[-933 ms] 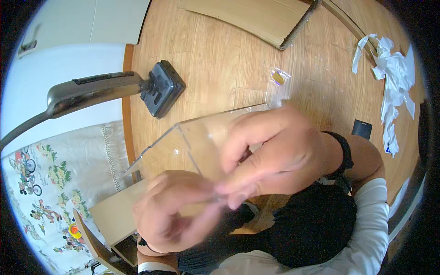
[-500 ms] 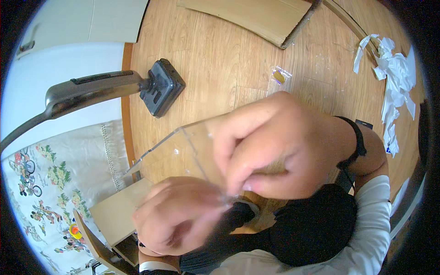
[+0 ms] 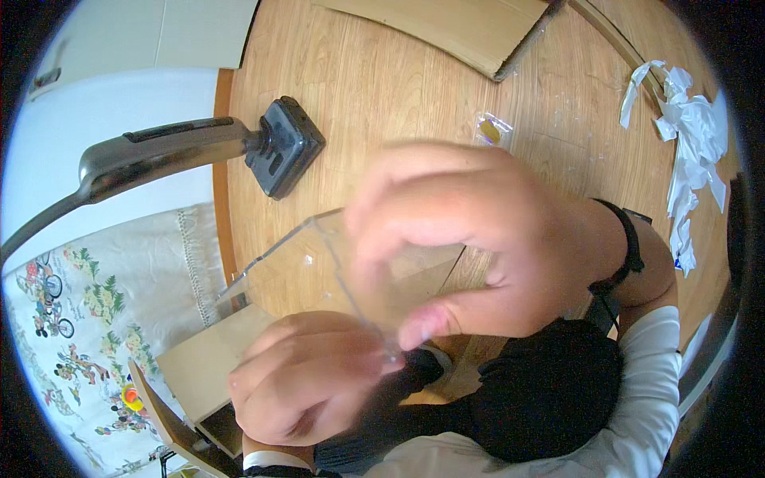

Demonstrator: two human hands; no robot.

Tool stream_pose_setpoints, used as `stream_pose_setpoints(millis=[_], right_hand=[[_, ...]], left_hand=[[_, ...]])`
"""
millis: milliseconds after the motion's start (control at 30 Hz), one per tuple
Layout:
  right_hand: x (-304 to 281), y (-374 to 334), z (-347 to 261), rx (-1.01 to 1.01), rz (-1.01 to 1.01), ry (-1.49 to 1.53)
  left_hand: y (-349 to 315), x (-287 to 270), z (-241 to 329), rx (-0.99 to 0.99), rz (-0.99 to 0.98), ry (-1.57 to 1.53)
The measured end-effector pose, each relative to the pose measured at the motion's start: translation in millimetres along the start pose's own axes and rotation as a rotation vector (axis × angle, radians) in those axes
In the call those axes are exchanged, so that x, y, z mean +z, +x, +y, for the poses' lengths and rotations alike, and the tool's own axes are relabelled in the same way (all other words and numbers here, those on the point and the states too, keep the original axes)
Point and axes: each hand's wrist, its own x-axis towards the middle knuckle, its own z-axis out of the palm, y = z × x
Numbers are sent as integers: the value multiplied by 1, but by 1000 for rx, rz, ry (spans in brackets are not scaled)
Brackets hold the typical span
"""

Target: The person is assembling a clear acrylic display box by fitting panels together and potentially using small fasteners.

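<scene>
A clear plastic panel or box part (image 3: 311, 259), with see-through edges, is in front of me above the floor. My left hand (image 3: 307, 378) is closed around its near corner, and the gripped part is mostly hidden by the fingers. My right hand (image 3: 470, 239) hovers over the panel, slightly blurred, fingers spread away from the thumb. Its thumb tip is at the same near corner, close to my left fingertips. Between the right thumb and fingers there is a gap through which the clear plastic and floor show. A dark band circles my right wrist.
A dark stick vacuum cleaner (image 3: 167, 151) lies to the left. Flattened cardboard (image 3: 446, 28) is at the far side, and crumpled white wrapping (image 3: 689, 135) at the right. A small clear packet (image 3: 492, 129) rests on the wood floor. A light wooden cabinet piece (image 3: 207, 362) stands near left.
My right fingers have opened from a pinch at the plastic's corner and lifted away from the thumb. My left hand keeps its hold in nearly the same place.
</scene>
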Motion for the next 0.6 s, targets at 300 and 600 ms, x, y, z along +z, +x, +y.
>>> stream_pose_setpoints(millis=[300, 600], right_hand=[[-2, 21, 9, -4, -75, 45], [-4, 26, 0, 84, -159, 81]], left_hand=[[-4, 6, 8, -166, 160, -12], [-13, 6, 9, 2, 160, 125]])
